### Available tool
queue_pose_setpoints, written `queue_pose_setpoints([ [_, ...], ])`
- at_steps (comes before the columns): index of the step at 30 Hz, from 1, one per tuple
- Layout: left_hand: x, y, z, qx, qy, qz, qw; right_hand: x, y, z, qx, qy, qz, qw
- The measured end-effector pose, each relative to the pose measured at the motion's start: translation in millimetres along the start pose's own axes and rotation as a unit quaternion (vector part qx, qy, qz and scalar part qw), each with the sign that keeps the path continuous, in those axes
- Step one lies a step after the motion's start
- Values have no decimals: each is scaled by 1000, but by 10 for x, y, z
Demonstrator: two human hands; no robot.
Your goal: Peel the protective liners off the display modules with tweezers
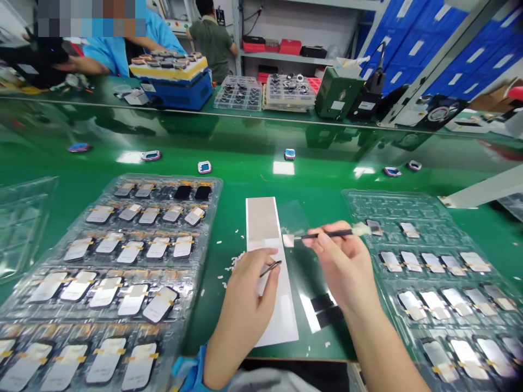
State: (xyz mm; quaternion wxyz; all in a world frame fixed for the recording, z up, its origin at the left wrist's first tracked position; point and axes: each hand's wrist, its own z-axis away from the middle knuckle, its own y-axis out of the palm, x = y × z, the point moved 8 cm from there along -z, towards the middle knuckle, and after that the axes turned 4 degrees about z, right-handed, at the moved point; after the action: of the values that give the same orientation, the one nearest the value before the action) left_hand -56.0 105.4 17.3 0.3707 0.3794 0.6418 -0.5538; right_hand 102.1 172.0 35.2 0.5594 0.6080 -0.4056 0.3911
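Observation:
A long white backing sheet (pixel 281 321) with a grey upper section lies on the green bench. My left hand (pixel 249 294) rests over its middle, closed on a thin pointed metal tool (pixel 270 268) that looks like tweezers. To the right of the sheet, my right hand (pixel 347 267) grips a slim black pen-like tool (pixel 327 234), held almost level. A small pale square piece (pixel 288 240) is at the tool's left tip, by the sheet's right edge; a whitish bulb-like part (pixel 362 229) forms the other end. Underneath lies a clear film (pixel 295 215).
Clear trays with rows of small screens flank me: the left tray (pixel 200 239) and the right tray (pixel 359 204). Black pieces (pixel 327 310) lie near my right forearm. Small watch-like cases (pixel 205 167) sit along the back. Across the bench is a person in blue (pixel 163 41).

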Motion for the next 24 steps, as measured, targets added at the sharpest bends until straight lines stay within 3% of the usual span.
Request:
queue_pose_setpoints([
  [2, 49, -27, 22, -19, -57, 138, 989, 140, 20, 168, -11, -58, 26, 998],
  [5, 48, 41, 66, -19, -104, 314, 944, 211, 87, 409, -30, -116, 64, 991],
  [9, 2, 157, 103, -10, -109, 427, 898, 142, 168, 542, -33, -130, 58, 989],
  [14, 28, 240, 114, -1, -83, 484, 871, 105, 178, 542, -22, -143, 70, 987],
  [24, 72, 238, 173, -27, -110, 431, 895, 106, 170, 569, -16, -155, 64, 986],
])
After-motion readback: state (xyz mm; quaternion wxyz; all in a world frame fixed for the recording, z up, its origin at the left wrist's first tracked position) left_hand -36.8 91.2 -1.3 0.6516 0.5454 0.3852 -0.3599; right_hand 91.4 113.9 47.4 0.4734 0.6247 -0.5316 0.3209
